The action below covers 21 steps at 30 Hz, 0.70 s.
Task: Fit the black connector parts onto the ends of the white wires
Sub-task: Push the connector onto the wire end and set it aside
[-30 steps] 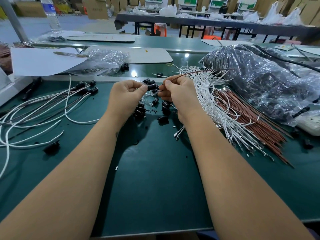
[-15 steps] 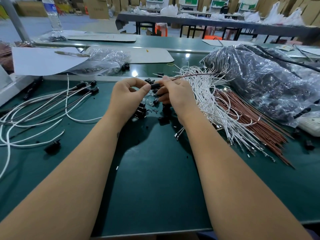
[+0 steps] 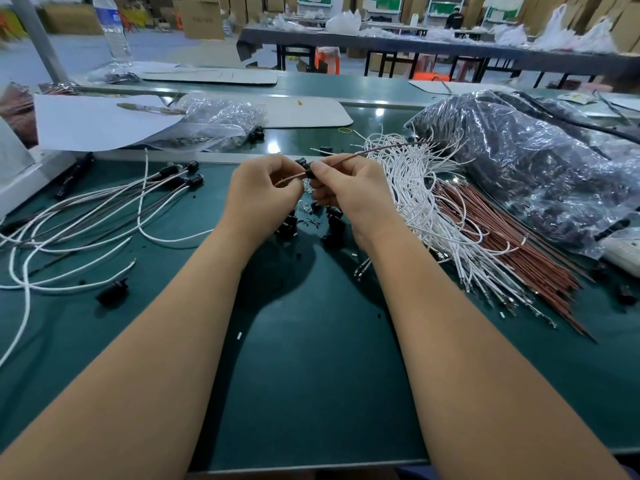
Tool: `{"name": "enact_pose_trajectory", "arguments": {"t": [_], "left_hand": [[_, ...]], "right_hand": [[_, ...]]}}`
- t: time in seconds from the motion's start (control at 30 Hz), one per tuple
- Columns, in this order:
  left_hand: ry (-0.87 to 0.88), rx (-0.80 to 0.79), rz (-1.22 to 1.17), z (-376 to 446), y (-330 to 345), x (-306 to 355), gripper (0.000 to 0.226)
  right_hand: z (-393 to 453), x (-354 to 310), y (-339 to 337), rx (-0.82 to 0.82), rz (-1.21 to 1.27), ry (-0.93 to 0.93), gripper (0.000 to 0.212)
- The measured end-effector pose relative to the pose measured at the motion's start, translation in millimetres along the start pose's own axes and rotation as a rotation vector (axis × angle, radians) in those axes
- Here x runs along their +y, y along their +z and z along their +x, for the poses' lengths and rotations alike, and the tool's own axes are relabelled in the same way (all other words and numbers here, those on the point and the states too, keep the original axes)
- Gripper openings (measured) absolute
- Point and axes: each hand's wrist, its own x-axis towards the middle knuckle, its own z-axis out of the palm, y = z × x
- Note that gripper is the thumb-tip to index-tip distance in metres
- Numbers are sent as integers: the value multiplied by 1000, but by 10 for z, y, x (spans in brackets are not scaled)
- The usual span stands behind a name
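Since a second ago a brown wire (image 3: 360,154) has come through between the hands, its end now pinched in the left hand (image 3: 263,192). Right hand (image 3: 349,188) pinches the black connector (image 3: 310,174) on that wire; the connector is mostly hidden by fingertips. Loose black connector parts (image 3: 334,223) lie beneath, partly hidden by the wrists. White wires (image 3: 415,188) are heaped right of the hands, beside a red-brown bundle (image 3: 512,258). Finished leads (image 3: 104,209) left. Plastic bag (image 3: 519,168) at far right, cut off.
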Motion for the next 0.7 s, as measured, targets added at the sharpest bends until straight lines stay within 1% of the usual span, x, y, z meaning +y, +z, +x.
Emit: {"name": "enact_pose_trajectory", "arguments": {"t": [0.07,0.13,0.2,0.3,0.37,0.47,0.53,0.6,0.63,0.7], "left_hand": [[5,67,216,11,-20,-27,10],[-26,156,474,29,-59,-67,10],[-75,208,615,36,-107,-103,12],[-141,233,724,39,-180,-170,15],[-216,229,781,49,-233,-197,19],[-317,228,821,56,-310,-226,21],[-337,241,821,64,-341,-253,20],[-267,258,759,68,-328,-241,24],[-192,242,699,69,-298,-217,31],[30,138,602,59,-192,-137,42]], "right_hand": [[9,3,0,34,58,35,6],[13,-6,-8,55,168,86,7],[11,-19,-19,66,256,115,8],[5,-24,-26,80,294,119,7],[-3,-23,-27,90,294,120,6],[-11,-22,-29,115,323,132,6],[-12,-20,-26,123,332,128,8],[-15,-18,-27,119,318,115,7],[-14,-16,-27,113,304,108,7],[-14,-14,-18,89,275,102,9]]}}
